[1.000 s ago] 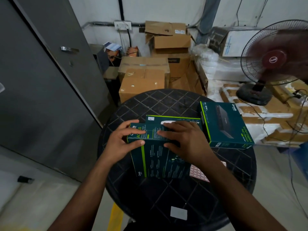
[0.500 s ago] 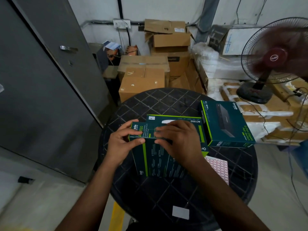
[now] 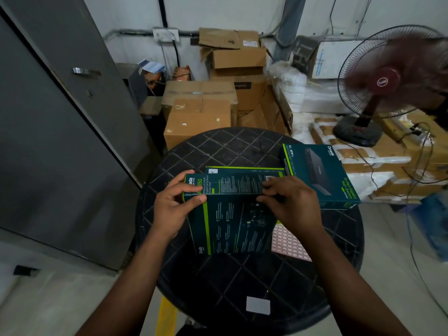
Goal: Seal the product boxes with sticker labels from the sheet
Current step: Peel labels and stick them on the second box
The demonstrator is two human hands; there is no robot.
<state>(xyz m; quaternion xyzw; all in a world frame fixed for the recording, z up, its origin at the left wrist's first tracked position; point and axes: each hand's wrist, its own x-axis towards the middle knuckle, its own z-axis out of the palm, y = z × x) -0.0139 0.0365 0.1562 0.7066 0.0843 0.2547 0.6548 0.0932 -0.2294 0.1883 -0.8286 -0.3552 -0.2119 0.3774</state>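
A dark teal product box (image 3: 232, 224) with green stripes lies on the round black table (image 3: 242, 282), its far side raised toward me. My left hand (image 3: 172, 209) grips its left top corner, thumb on the near face. My right hand (image 3: 291, 204) pinches the box's top edge at the right. Behind it lies a second box of the same kind (image 3: 244, 170), mostly hidden. A larger teal switch box (image 3: 322, 173) sits at the right of the table. The pink sticker sheet (image 3: 288, 243) lies under my right wrist, partly covered.
A white label (image 3: 257, 305) sits on the table near its front edge. Brown cardboard cartons (image 3: 198, 117) stack behind the table. A running red pedestal fan (image 3: 385, 86) stands at the right, with cables trailing down. A grey metal cabinet (image 3: 48, 141) fills the left.
My right hand has slid from the middle of the box's top to its right end. The left hand keeps its grip on the left corner. More of the sticker sheet shows.
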